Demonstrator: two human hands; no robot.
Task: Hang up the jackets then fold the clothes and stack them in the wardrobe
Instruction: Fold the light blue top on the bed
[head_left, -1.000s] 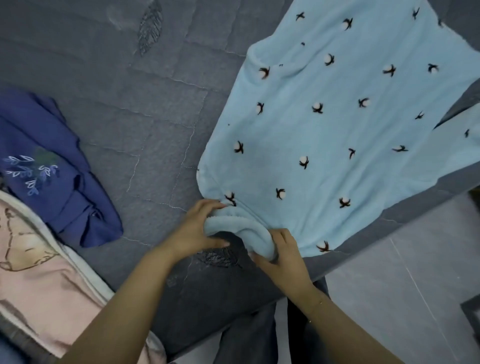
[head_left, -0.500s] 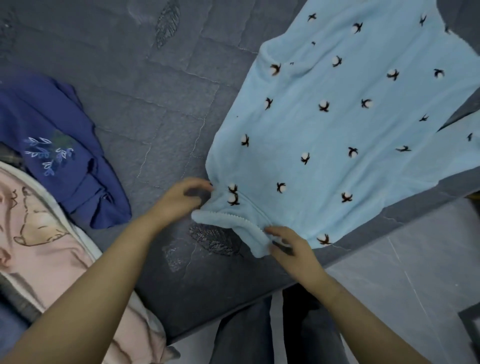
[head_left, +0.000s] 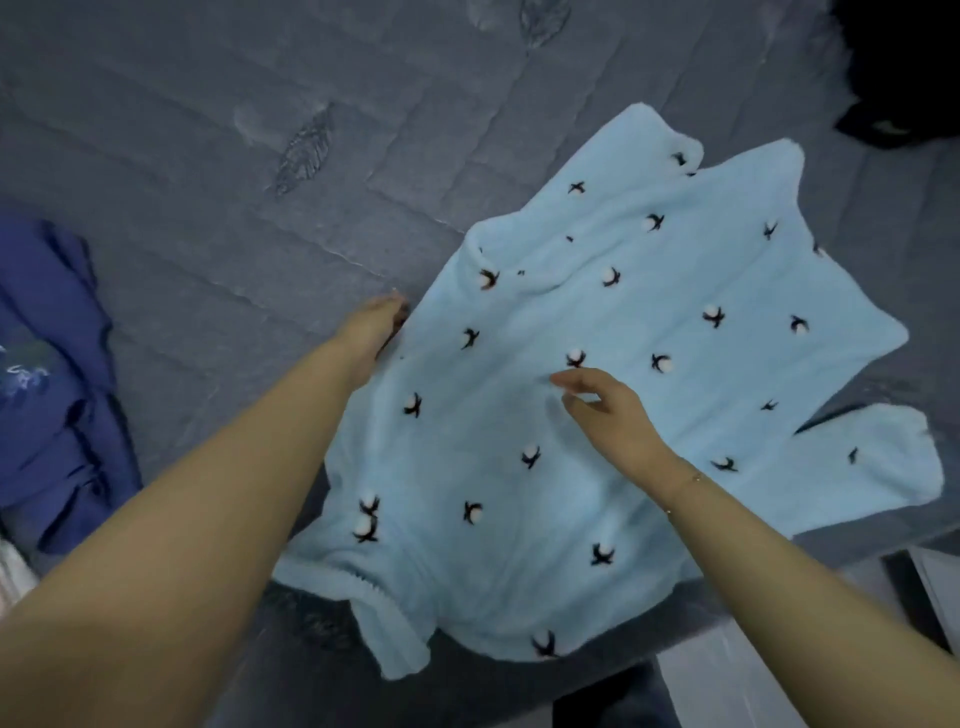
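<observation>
A light blue fleece top (head_left: 597, 415) with small dark and white flower dots lies spread on the grey quilted bed (head_left: 260, 208), its collar end near the bed's front edge. My left hand (head_left: 376, 325) lies along the top's left edge with the fingers stretched out. My right hand (head_left: 605, 402) hovers over the middle of the top, fingers loosely spread, holding nothing. One sleeve (head_left: 872, 457) sticks out to the right.
A dark blue garment (head_left: 52, 374) with a pale print lies crumpled at the left. A black item (head_left: 898, 73) sits at the far right corner. The bed's front edge runs along the bottom right, with pale floor (head_left: 753, 680) beyond it.
Both hands let go of the collar end and moved up the top: the left to its side edge, the right over its middle. The view shifted, showing more of the top.
</observation>
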